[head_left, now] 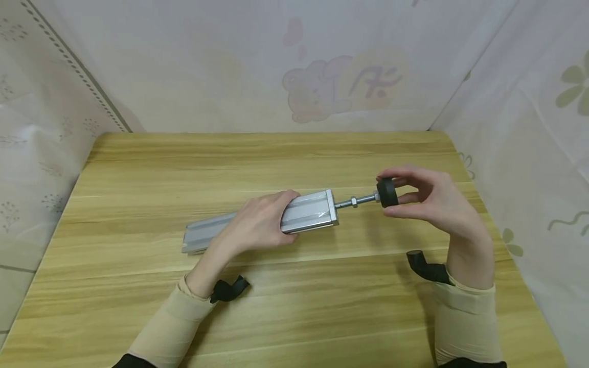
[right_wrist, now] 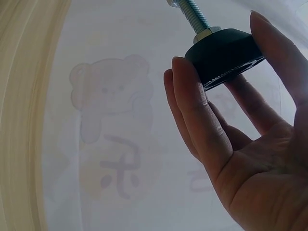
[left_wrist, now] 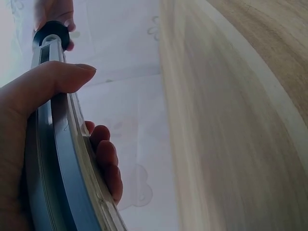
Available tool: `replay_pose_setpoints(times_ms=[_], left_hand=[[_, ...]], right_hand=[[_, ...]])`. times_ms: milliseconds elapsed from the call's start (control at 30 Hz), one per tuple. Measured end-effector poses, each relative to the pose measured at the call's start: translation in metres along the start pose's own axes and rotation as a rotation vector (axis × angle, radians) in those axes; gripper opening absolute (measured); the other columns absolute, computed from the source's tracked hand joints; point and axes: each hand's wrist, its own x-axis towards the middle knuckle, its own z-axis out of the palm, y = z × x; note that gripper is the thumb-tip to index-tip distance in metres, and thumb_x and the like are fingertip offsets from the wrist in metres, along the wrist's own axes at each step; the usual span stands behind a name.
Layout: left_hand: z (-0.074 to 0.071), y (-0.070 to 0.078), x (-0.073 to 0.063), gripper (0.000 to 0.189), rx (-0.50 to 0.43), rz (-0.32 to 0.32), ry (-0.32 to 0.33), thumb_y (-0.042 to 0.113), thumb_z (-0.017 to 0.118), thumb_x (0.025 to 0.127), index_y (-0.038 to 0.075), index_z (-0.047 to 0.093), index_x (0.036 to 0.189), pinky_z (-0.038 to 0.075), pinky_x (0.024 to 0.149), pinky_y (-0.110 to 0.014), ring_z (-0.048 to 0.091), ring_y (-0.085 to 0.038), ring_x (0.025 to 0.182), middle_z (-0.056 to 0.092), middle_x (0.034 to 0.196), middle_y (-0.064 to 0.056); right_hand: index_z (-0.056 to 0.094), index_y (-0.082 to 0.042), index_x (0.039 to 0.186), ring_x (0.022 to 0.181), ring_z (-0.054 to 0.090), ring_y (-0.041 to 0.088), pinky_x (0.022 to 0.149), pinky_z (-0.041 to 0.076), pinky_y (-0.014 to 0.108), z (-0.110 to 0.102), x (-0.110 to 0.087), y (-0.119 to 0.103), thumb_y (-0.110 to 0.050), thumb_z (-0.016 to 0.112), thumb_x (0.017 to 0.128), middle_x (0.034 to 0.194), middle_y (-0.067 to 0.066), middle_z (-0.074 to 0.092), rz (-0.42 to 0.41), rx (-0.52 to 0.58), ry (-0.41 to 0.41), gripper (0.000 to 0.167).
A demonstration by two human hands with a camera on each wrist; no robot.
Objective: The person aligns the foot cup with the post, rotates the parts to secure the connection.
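Now gripping a silver metal bar (head_left: 308, 210) with the left hand (head_left: 257, 221), near the centre of the head frame, wrapping thumb and fingers round it from opposite sides. Pinching a round black foot (head_left: 388, 192) with the right hand (head_left: 430, 202), right of centre, between thumb and fingertips, leaving a gap between foot and palm. Linked from foot to bar by a threaded rod (head_left: 366, 199), bearing a nut (head_left: 354, 202) partway along. Showing, at upper right of centre in the right wrist view, a toothed edge beneath the foot and a hex nut (right_wrist: 207, 34) against its top. Working over a wood-grained table (head_left: 299, 327); impossible to tell any contact between bar and tabletop. Wearing beige sleeves (head_left: 465, 317) on both forearms, with a curved black piece (head_left: 230, 290) at each wrist. Backed by pale cloth (head_left: 207, 61) across the top, printed with a bear (head_left: 303, 97).
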Motion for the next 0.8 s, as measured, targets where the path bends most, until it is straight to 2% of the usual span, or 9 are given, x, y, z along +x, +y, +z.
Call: replay_pose_setpoints(times_ms=[233,533,800], left_hand=[[-0.0024,-0.0017,0.0026,0.073,-0.027,-0.012,-0.041,0.038,0.083,0.072,0.019,0.054,0.136,0.054,0.074,-0.037,0.065,-0.017,0.088,0.071,0.109,-0.001],[-0.0038,-0.0027,0.0054,0.075,-0.036,-0.023,-0.084,0.038,0.083,0.072,0.018,0.053,0.137,0.054,0.077,-0.037,0.065,-0.018,0.089,0.071,0.109,-0.002],[-0.0023,-0.0042,0.0076,0.074,-0.055,-0.029,-0.093,0.035,0.085,0.071,0.018,0.054,0.136,0.054,0.075,-0.036,0.065,-0.017,0.088,0.07,0.108,-0.002]], right_hand=[[0.062,-0.002,0.135,0.106,0.069,0.013,0.076,0.06,0.024,-0.0009,0.0013,0.0018,0.008,0.082,0.078,0.126,0.002,0.069,0.032,-0.075,0.0,0.061],[0.062,-0.002,0.135,0.107,0.068,0.016,0.078,0.06,0.023,-0.0025,0.0044,0.0078,0.008,0.082,0.078,0.126,0.007,0.068,0.059,-0.047,-0.009,0.061],[0.062,-0.004,0.135,0.106,0.069,0.015,0.076,0.06,0.025,-0.0026,0.0055,0.0083,0.003,0.082,0.081,0.124,0.001,0.069,0.111,-0.092,-0.02,0.059]])
